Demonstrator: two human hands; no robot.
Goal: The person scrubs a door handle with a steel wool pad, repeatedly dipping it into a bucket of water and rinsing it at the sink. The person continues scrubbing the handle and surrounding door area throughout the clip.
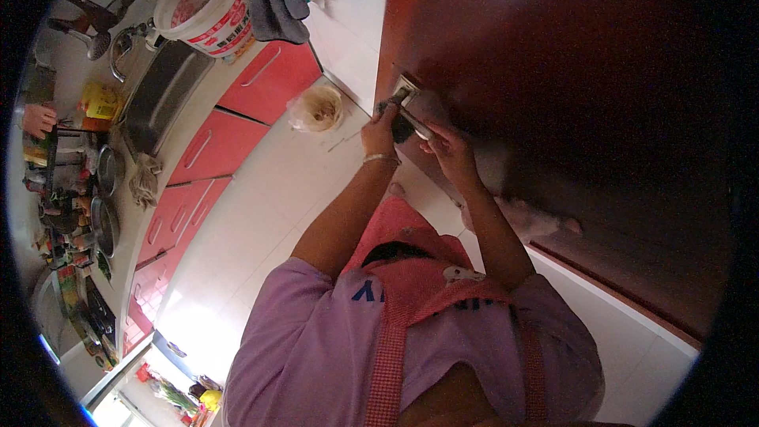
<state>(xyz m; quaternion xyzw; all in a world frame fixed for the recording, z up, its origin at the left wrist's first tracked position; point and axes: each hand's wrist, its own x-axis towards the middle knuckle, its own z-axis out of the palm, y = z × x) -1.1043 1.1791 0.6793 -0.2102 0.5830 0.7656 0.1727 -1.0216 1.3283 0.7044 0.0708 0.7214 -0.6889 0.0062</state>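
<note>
A dark red door (pixel 533 71) fills the right side, with a metal lock plate (pixel 407 86) near its edge. From that plate a lever handle (pixel 417 123) slants down toward me. My left hand (pixel 379 133) wears a bracelet and grips a dark cloth-like thing (pixel 403 130) against the base of the lever; its exact kind is too dark to tell. The free end of the lever lies in the fingers of my right hand (pixel 452 151). Both hands are close together, in front of my red apron (pixel 409 231).
Left of me runs a counter with red cabinets (pixel 270 74), a sink (pixel 169 86) and a white bucket (pixel 207 12). A lined waste bin (pixel 317 110) stands on the floor near the door. Grey cloth (pixel 276 0) hangs above. Another hand (pixel 39 120) shows far left.
</note>
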